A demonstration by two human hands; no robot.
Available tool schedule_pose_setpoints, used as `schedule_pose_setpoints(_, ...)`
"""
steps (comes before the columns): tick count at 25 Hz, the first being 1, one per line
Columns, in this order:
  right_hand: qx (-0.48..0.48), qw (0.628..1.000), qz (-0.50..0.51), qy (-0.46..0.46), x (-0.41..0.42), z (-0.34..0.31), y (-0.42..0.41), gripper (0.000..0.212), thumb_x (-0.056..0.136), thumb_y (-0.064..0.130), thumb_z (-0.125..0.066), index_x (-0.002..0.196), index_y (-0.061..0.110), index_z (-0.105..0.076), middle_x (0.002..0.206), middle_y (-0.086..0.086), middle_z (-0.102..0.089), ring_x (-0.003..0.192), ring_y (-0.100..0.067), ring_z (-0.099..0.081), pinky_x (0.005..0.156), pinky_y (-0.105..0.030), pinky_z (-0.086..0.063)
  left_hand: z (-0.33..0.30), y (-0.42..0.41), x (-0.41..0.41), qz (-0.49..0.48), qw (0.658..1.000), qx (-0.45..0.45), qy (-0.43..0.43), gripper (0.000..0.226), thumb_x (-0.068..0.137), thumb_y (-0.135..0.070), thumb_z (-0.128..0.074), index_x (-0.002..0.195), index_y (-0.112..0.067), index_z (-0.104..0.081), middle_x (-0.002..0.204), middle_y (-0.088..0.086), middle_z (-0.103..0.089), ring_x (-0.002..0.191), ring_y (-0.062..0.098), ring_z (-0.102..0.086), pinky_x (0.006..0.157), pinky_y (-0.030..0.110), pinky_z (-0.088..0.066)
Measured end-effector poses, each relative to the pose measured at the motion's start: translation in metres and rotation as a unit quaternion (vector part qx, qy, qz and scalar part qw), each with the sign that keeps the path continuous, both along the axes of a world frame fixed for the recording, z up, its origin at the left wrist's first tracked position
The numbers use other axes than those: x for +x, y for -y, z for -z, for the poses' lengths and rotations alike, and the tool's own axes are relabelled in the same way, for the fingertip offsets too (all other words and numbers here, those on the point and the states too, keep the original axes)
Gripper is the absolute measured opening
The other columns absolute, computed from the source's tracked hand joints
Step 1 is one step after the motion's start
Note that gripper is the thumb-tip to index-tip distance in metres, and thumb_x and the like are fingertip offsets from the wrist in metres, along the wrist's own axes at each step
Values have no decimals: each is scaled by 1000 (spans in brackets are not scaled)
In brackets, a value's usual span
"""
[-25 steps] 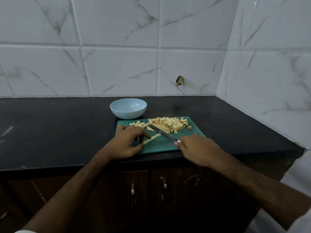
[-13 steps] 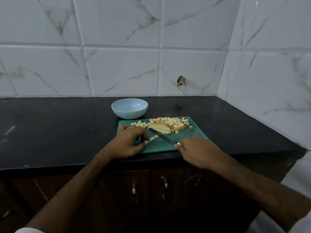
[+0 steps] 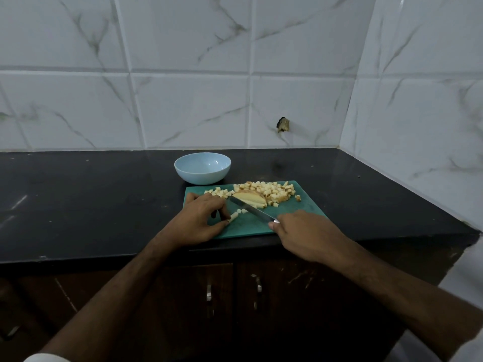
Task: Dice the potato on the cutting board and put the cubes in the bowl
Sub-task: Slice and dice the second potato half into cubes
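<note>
A green cutting board [image 3: 292, 218] lies at the counter's front edge. A pile of potato cubes [image 3: 271, 192] covers its far side, with a sliced potato piece [image 3: 249, 198] beside the pile. My left hand [image 3: 198, 220] pinches a thin potato strip [image 3: 233, 216] near the board's left part. Two small cut cubes [image 3: 241, 211] lie just past the strip. My right hand [image 3: 305, 232] grips a knife [image 3: 251, 210], whose blade rests across the board right by the strip's cut end. A light blue bowl [image 3: 202, 168], with nothing in it, stands behind the board.
The black counter [image 3: 91, 194] stretches to the left and meets white tiled walls behind and on the right [image 3: 418, 113]. Dark cabinet doors with metal handles [image 3: 257, 284] sit below the counter edge.
The knife has worked along the strip toward my left hand. The strip is shorter and small cubes now lie beside the blade.
</note>
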State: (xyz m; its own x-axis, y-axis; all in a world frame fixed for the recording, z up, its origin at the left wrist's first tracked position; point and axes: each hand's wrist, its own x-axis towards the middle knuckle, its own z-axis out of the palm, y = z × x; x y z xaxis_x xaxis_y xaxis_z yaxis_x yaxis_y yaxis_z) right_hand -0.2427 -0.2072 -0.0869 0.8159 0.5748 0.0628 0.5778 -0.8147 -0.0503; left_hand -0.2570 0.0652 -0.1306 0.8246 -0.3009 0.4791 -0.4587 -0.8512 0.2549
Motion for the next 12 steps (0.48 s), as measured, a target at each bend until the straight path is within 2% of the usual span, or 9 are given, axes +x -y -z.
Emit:
schedule_pose_setpoints(4,-7,1000,-12,-27,-7,3,4,39,108,50,-32,80,28,-46,80,4,-56,69,-8,-52,58,-26,-35,0,0,2,-3,1000,2,-2,8,87,-42,-63,89,-35,-60,90,-22,-59,92,3,-53,92,33,-30)
schedule_pose_setpoints(8,-7,1000,-9,-12,-6,15,-1,40,108,52,-32,87,25,-53,80,4,-56,71,-10,-55,64,-31,-44,1,-1,2,-3,1000,0,3,18,84,-51,-54,88,-35,-61,89,-20,-58,92,3,-53,89,26,-27)
schedule_pose_setpoints(12,7,1000,-16,1,-2,4,0,38,108,50,-30,89,25,-52,81,4,-55,72,-10,-54,61,-30,-37,1,0,2,-9,1000,-1,12,16,85,-52,-54,86,-36,-58,87,-20,-56,90,3,-53,87,29,-29)
